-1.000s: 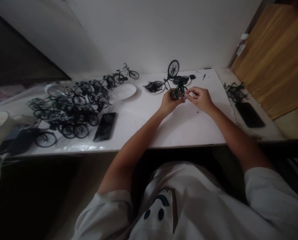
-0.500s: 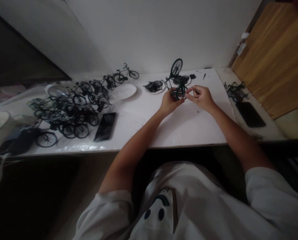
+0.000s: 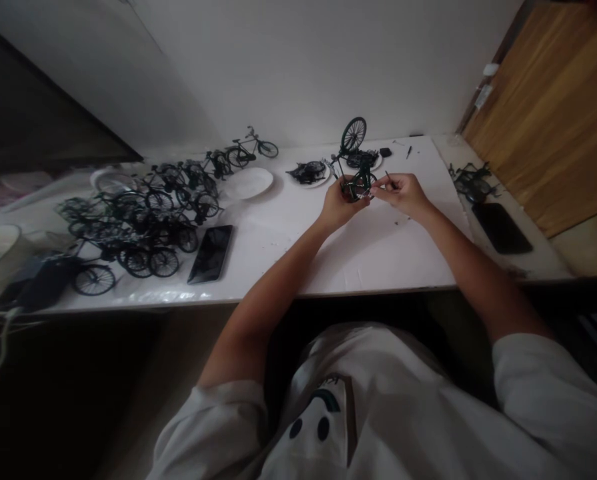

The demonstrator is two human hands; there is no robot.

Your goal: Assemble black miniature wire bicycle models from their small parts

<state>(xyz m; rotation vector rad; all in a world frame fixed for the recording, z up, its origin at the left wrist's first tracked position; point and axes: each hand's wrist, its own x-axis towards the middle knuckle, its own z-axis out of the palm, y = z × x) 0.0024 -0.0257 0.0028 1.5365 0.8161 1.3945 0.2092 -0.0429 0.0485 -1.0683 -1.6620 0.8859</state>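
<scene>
My left hand (image 3: pixel 337 207) is closed around a small dark green model bicycle (image 3: pixel 354 170), held tilted above the white table (image 3: pixel 378 257) with one wheel sticking up. My right hand (image 3: pixel 403 195) is pinched on a thin dark tool, its tip against the model's lower wheel. Both hands meet over the far middle of the table.
A heap of finished model bicycles (image 3: pixel 138 220) covers the table's left part. A black phone (image 3: pixel 210 253) lies beside it, and a second phone (image 3: pixel 501 228) lies at the right. White plates (image 3: pixel 251 183) with dark parts stand at the back. A wooden panel (image 3: pixel 553 113) rises at the right.
The model's raised wheel has tipped slightly to the right. My right hand has shifted a little, and a thin tool now shows in its fingers.
</scene>
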